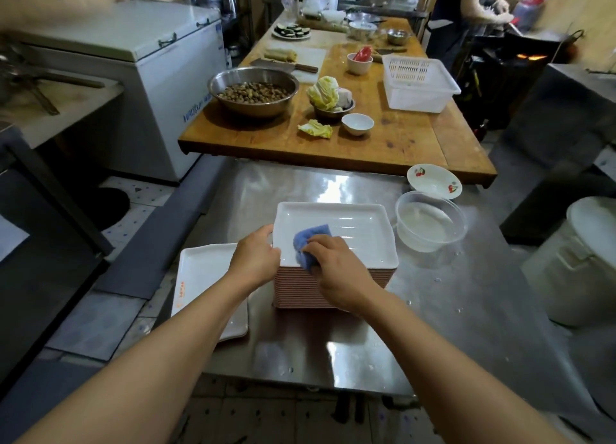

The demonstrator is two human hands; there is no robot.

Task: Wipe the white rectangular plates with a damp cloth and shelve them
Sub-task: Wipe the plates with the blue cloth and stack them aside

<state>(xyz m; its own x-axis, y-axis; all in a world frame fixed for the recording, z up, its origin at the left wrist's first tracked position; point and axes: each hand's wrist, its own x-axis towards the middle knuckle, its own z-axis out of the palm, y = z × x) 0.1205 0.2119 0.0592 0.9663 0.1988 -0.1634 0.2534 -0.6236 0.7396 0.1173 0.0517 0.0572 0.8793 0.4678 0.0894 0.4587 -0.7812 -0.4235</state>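
On the steel counter (433, 327), directly ahead of the person, a tall stack of plates (333, 287) is standing, with the top plate (350, 233) lying face up. The right hand (340, 273) is gripping a bunched blue cloth (308, 246) and pressing it onto the plate's near-left area. The left hand (255, 260) is curling over the plate's left rim, bracing it. A second, shorter pile of plates (200, 277) is sitting just beside the stack on the left, overhanging the counter edge. A clear tub of water (430, 223) is sitting near the stack's right side.

Handling, as judged: the plates are looking rigid, glossy and probably slick when damp; breakage on a drop cannot be ruled out. One plate should be light, the full stack heavy. Hold is best taken at the raised rim on the two short ends, one plate at a time.

Orientation: the top plate's long axis is running left to right across the view, short sides facing left and right.
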